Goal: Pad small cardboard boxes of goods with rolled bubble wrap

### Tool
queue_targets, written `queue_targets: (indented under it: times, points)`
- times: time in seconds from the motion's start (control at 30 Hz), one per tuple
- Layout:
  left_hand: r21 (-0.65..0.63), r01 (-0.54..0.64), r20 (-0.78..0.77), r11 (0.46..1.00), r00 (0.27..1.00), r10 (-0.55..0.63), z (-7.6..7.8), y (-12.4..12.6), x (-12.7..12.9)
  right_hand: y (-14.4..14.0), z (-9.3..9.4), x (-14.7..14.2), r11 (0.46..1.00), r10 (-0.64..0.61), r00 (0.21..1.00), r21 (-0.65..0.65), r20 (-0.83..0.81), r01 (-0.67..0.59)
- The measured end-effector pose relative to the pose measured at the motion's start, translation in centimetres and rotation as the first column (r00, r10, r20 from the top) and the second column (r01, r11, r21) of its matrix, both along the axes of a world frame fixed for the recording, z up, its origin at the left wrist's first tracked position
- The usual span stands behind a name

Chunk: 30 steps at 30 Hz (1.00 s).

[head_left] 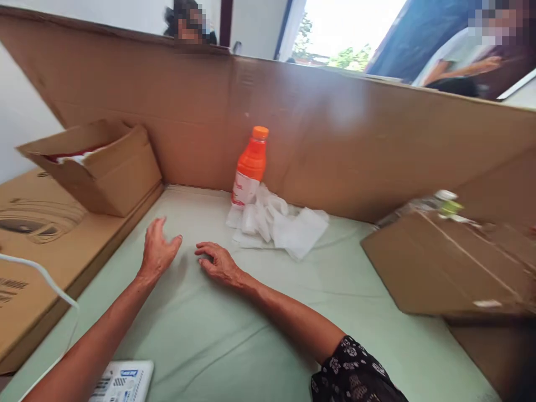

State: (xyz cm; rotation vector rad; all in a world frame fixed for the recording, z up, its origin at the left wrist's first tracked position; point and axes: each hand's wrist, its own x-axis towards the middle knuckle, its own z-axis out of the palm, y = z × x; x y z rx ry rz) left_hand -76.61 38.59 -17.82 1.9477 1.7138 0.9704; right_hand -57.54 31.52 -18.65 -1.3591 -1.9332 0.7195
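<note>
My left hand (159, 249) hovers over the pale green cloth (201, 340), its fingers and thumb apart and nothing between them. To its right is my right hand (220, 264), fingers loosely curved and spread, also holding nothing. A gap separates the two hands. Beyond my right hand stands an orange bottle (251, 166) with an orange cap and a pale label, leaning a little. Crumpled white sheets (288, 226), thin like tissue or plastic, lie against the bottle's base; I cannot tell their material.
An open cardboard box (125, 173) sits on a larger printed carton (50, 223) at left. Another cardboard box (427, 268) stands at right. A cardboard wall (335, 139) closes the back. A white labelled device (129, 379) and white cable (46, 273) are near my left forearm. Two people are beyond.
</note>
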Motion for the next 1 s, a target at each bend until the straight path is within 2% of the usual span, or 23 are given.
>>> queue_targets:
  times: [0.07,0.17,0.3,0.43,0.5,0.57,0.67,0.8,0.9,1.0]
  points:
    - [-0.126,0.218,-0.124,0.968,0.964,-0.233,-0.4,-1.9,3.0,-3.1,0.4,2.4,0.997,-0.074,0.996,0.026,0.055,0.073]
    - [-0.241,0.399,-0.187,0.885,0.876,-0.445,0.2,-4.1,6.2,-6.9,1.5,6.6,0.967,-0.249,0.958,0.096,0.143,0.237]
    - [-0.388,0.446,-0.285,0.807,0.774,-0.565,2.6,-6.1,8.4,-9.9,2.2,12.3,0.869,-0.493,0.838,0.189,0.235,0.458]
    - [-0.508,0.44,-0.338,0.74,0.689,-0.641,4.9,-8.6,10.6,-10.4,1.4,16.2,0.754,-0.657,0.697,0.223,0.288,0.618]
    - [-0.544,0.441,-0.336,0.714,0.666,-0.667,5.5,-10.2,12.1,-10.4,0.9,17.7,0.718,-0.694,0.655,0.223,0.297,0.659]
    - [-0.556,0.45,-0.31,0.699,0.669,-0.676,5.8,-11.9,13.6,-10.7,0.9,19.3,0.694,-0.718,0.632,0.226,0.292,0.684]
    - [-0.544,0.467,-0.219,0.697,0.723,-0.656,5.7,-14.0,15.6,-12.5,1.5,21.7,0.669,-0.743,0.617,0.248,0.261,0.701]
    - [-0.502,0.475,0.017,0.722,0.841,-0.541,5.2,-16.0,17.7,-16.7,2.4,23.7,0.699,-0.714,0.662,0.278,0.225,0.659]
    - [-0.498,0.481,0.269,0.721,0.877,-0.399,4.6,-17.2,19.3,-20.3,2.5,22.9,0.748,-0.657,0.725,0.293,0.207,0.595]
    - [-0.529,0.496,0.469,0.689,0.847,-0.25,3.6,-18.3,20.9,-23.6,2.1,19.7,0.809,-0.573,0.796,0.295,0.197,0.509]
